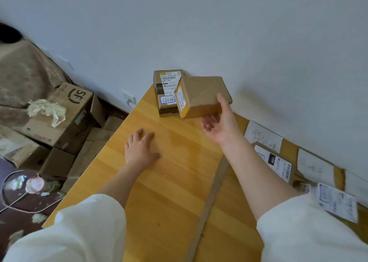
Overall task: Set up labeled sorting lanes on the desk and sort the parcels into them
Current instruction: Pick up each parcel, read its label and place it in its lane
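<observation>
My right hand (221,126) holds a plain brown parcel (201,96) at the far end of the wooden desk (169,182), thumb on its top face and fingers curled under its near edge. The parcel is tilted and touches a second parcel (165,88) to its left, which carries a shipping label and a handwritten sticker (168,100). My left hand (141,150) lies flat on the desk with its fingers spread, holding nothing. A brown strip (211,202) runs down the desk as a lane divider. Right of it lie a handwritten paper label (262,137) and a labelled parcel (276,164).
The desk's far end meets the white wall. More paper sheets (316,168) and a printed slip (336,202) lie along the right edge. On the floor to the left are stacked cartons, the largest an SF box (65,118), and a cable (12,202).
</observation>
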